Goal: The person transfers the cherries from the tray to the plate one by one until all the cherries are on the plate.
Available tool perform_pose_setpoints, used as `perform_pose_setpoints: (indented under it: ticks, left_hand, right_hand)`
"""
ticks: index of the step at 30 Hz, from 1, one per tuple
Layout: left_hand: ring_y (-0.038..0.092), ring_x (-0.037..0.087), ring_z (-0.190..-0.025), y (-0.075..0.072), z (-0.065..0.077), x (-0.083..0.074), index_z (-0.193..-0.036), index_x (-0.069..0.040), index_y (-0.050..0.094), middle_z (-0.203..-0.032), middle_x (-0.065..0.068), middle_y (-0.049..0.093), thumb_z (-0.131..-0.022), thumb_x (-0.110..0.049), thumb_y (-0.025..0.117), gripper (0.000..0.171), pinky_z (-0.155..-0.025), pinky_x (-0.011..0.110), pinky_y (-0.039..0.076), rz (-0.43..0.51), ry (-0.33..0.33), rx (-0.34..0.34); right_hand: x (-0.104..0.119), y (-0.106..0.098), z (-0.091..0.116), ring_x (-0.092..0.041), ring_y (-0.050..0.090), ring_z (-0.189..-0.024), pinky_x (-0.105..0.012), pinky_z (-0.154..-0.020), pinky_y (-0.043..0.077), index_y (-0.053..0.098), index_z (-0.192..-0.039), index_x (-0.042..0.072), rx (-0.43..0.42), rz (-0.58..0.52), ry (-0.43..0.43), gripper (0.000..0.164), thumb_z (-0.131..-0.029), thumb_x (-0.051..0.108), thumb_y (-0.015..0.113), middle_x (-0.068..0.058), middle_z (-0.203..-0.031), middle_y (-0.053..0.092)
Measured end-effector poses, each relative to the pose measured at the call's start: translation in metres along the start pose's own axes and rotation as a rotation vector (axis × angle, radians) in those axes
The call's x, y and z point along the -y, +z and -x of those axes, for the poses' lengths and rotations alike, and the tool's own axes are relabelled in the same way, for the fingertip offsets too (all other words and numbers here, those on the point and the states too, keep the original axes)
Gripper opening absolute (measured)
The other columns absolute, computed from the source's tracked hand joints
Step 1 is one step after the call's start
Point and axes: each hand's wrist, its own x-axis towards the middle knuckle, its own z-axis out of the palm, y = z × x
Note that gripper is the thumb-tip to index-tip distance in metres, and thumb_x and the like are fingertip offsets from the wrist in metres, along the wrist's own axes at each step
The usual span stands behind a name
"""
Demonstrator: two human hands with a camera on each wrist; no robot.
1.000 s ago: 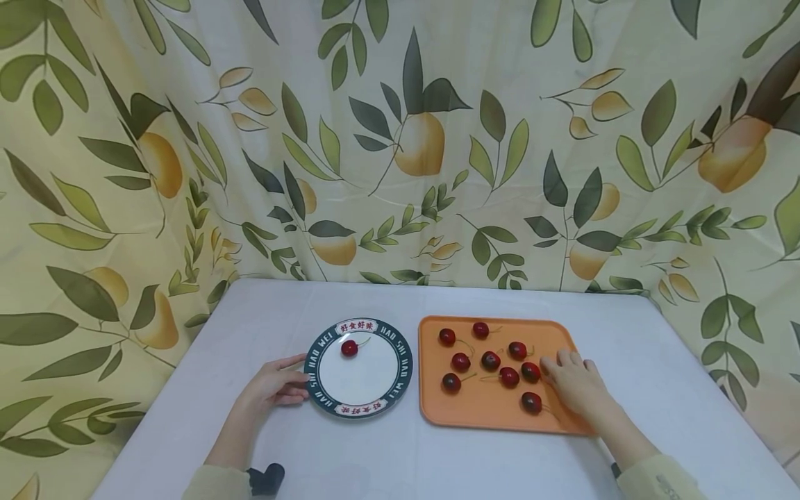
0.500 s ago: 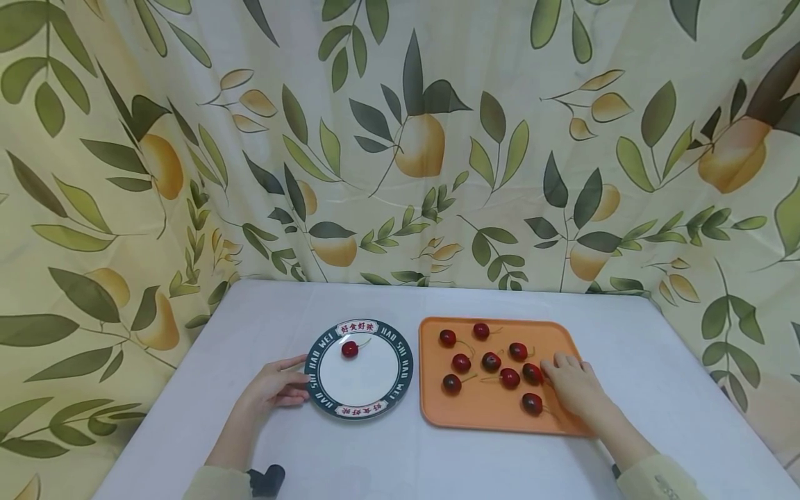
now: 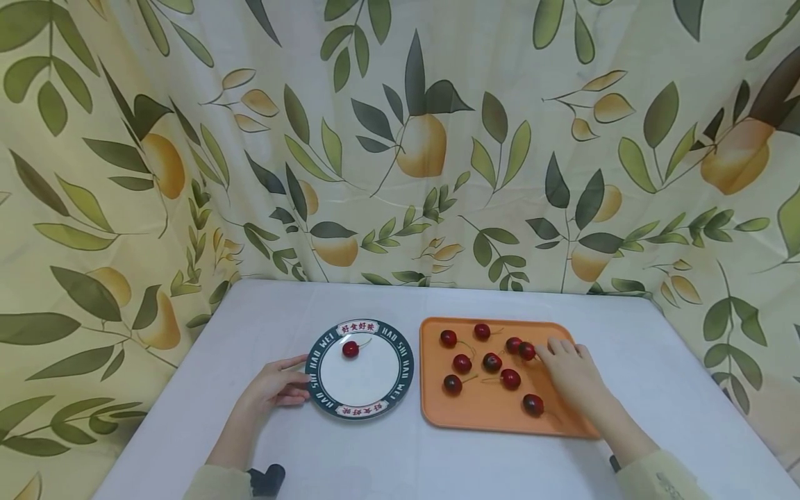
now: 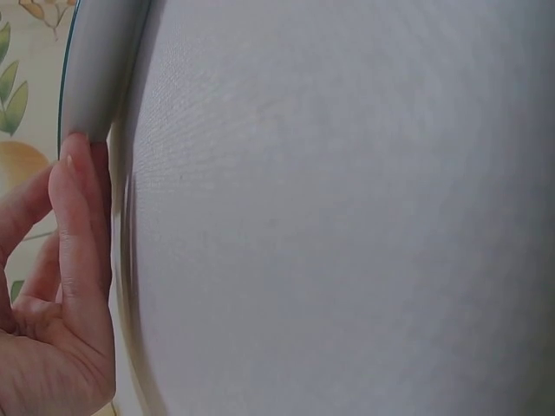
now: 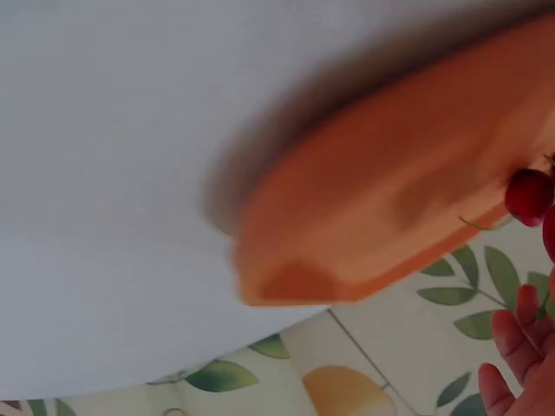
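Observation:
A white plate point(image 3: 358, 378) with a dark green lettered rim bears one stemmed cherry point(image 3: 351, 349). My left hand point(image 3: 279, 384) holds the plate by its left rim; in the left wrist view its fingers point(image 4: 78, 208) reach the plate's edge from either side. On the right, an orange tray point(image 3: 475, 411) carries several dark red cherries. My right hand point(image 3: 571, 371) is over the tray's right side and pinches a cherry point(image 3: 527, 351) at its fingertips, beside another cherry point(image 3: 514, 345). The thumb is hidden in the head view.
A white cloth point(image 3: 375, 458) covers the table. Behind it hangs a curtain point(image 3: 387, 208) printed with leaves and fruit. One cherry point(image 3: 533, 405) lies near the tray's front right, below the right hand; the plate and tray stand side by side with a narrow gap.
My right hand has moved slightly away from me, taking the cherry at its fingertips along. The neighbouring cherry has shifted a little left. My left hand stays at the plate.

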Motion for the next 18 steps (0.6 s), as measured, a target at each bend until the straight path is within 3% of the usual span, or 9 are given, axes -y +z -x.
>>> perform_pose_setpoints:
  ticks: [10,18]
  left_hand:
    - [0.065,0.02,-0.059,-0.001,0.0,-0.001,-0.133,-0.007,0.047,-0.085,0.013,0.068,-0.08,-0.006,0.064,0.056,-0.059,0.032,0.058,-0.008,0.0,0.01]
    - [0.065,0.02,-0.058,-0.001,-0.003,0.001,-0.132,-0.008,0.048,-0.083,0.013,0.068,-0.08,-0.005,0.064,0.055,-0.059,0.032,0.058,-0.002,0.002,0.007]
  right_hand:
    - [0.032,-0.035,-0.031,-0.035,0.045,-0.092,-0.056,-0.085,0.038,0.052,-0.102,0.009,-0.066,-0.022,-0.071,0.033,-0.077,-0.009,0.063,-0.012,-0.091,0.044]
    - [0.07,-0.041,-0.06,-0.029,0.044,-0.088,-0.048,-0.084,0.039,0.055,-0.106,0.012,-0.074,-0.062,-0.153,0.038,-0.076,-0.01,0.06,-0.008,-0.089,0.043]
